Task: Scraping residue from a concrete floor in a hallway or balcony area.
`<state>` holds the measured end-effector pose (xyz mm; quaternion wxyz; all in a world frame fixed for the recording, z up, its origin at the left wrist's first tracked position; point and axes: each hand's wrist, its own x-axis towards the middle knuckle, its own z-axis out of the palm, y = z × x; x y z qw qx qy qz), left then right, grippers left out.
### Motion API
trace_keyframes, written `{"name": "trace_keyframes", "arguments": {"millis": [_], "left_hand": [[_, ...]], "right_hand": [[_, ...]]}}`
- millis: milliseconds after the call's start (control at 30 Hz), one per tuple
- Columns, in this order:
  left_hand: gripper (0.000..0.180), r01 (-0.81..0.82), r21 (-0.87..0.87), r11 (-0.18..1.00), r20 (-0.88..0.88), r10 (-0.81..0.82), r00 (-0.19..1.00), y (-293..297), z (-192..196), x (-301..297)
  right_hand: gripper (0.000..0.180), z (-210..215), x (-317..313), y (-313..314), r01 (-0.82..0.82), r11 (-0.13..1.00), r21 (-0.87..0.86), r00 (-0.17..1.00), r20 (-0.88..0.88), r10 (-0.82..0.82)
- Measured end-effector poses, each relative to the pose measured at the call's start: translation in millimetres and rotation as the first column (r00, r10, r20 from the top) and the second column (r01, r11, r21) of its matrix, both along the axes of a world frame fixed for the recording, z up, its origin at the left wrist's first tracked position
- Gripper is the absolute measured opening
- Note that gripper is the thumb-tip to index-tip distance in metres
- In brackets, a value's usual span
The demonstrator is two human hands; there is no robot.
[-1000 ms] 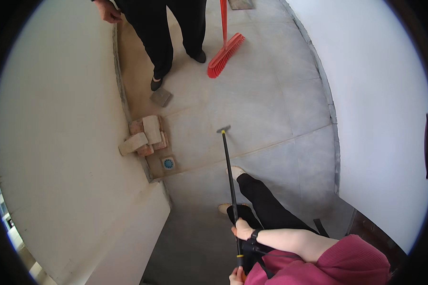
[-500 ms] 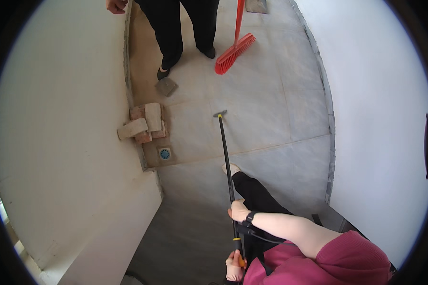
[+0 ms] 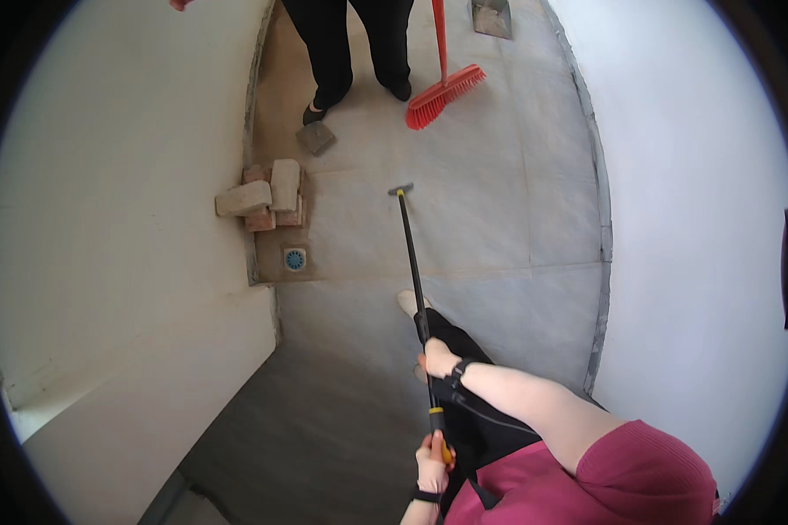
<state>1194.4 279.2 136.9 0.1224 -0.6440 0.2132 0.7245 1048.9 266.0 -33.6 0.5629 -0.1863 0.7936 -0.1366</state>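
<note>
Plainly, both hands grasp the scraper [image 3: 412,254]: the right hand [image 3: 439,360] has its fingers wrapped round the shaft, while the left hand [image 3: 432,462] clasps the grip at the near end. The scraper slants out across the floor [image 3: 481,210], its flat head well ahead of a pale shoe [image 3: 408,303]. Bricks [image 3: 284,185] lie piled at left, near a blue drain [image 3: 295,259]; beyond, a red broom [image 3: 445,94] stands beside another person [image 3: 383,44].

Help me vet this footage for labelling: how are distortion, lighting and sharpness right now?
Head view: fisheye bows the foot of the right-hand wall, corners go black; head view: soft light, dimmer on the lower-left floor; head view: black pole looks fairly sharp.
</note>
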Motion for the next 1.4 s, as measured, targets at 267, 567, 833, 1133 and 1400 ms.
{"name": "trace_keyframes", "arguments": {"millis": [267, 567, 833, 1133, 1400], "left_hand": [[0.029, 0.056, 0.075, 0.996, -0.062, -0.051, 0.997, 52, -3, 9], [0.030, 0.155, -0.077, 0.985, -0.124, -0.164, 0.979, 41, -41, -33], [0.033, 0.149, 0.054, 0.987, -0.073, -0.145, 0.987, 63, 16, 30], [0.034, 0.055, -0.414, 0.909, -0.462, -0.261, 0.847, 59, 107, 32], [0.026, 0.343, -0.574, 0.743, -0.456, -0.638, 0.620, 72, 116, 13]], "right_hand": [[0.025, -23, 15, 59, 0.637, 0.709, 0.303, 0.717, 0.107, -0.689], [0.012, -57, -41, 53, 0.420, 0.905, 0.075, 0.904, 0.056, -0.424], [0.020, -59, 43, 92, -0.134, 0.990, 0.039, 0.991, -0.025, 0.135], [0.012, 107, 47, 102, 0.811, 0.578, 0.089, 0.454, 0.529, -0.717], [0.015, 79, 33, 152, 0.666, 0.716, -0.212, 0.718, 0.444, -0.536]]}}
